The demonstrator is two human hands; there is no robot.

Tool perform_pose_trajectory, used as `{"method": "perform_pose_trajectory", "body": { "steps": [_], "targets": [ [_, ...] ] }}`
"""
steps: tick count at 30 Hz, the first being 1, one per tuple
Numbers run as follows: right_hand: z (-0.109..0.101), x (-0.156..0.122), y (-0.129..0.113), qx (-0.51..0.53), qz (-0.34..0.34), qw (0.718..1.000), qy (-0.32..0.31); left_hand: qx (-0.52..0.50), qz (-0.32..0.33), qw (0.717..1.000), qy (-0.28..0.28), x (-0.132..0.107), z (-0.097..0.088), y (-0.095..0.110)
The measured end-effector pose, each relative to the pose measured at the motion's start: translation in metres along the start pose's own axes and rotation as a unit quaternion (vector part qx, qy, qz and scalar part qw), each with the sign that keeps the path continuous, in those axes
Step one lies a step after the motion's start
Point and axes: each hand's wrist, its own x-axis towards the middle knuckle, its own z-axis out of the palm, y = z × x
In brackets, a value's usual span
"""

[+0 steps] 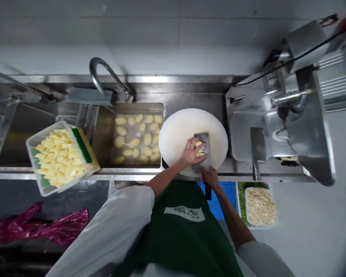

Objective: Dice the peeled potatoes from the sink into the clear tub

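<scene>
A cleaver (205, 139) lies with its broad blade flat over the round white cutting board (180, 127). My right hand (210, 177) is closed around the cleaver at its handle end, near the board's front edge. Cut potato pieces (200, 149) rest on the blade. My left hand (191, 151) reaches in from the left and curls its fingers over these pieces, holding them against the blade. Part of the pieces is hidden under the fingers.
Peeled potatoes (134, 142) sit in the water-filled sink (103, 142) left of the board. A plastic tub (92, 157) of potato chunks straddles the sink edge. A slicing machine (242, 134), with another cleaver (258, 144) on it, stands right. A faucet (95, 75) arches behind.
</scene>
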Motion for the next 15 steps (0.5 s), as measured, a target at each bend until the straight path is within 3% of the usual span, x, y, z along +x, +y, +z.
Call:
{"method": "perform_pose_trajectory", "body": {
  "steps": [4,8,11,15],
  "targets": [
    [0.022,0.004,-0.007,0.02,-0.002,1.0,-0.009,-0.016,-0.051,0.997,0.047,-0.006,-0.002,-0.007],
    [0.053,0.004,-0.026,0.005,-0.013,0.999,-0.041,-0.013,-0.081,0.992,0.098,-0.02,-0.029,-0.022],
    [0.086,0.007,-0.052,-0.044,-0.055,0.995,-0.065,0.003,-0.111,0.984,0.139,-0.037,-0.072,-0.039],
    [0.152,0.009,-0.102,-0.062,-0.096,0.98,-0.165,0.053,-0.171,0.961,0.21,-0.077,-0.162,-0.07]
  ]
}}
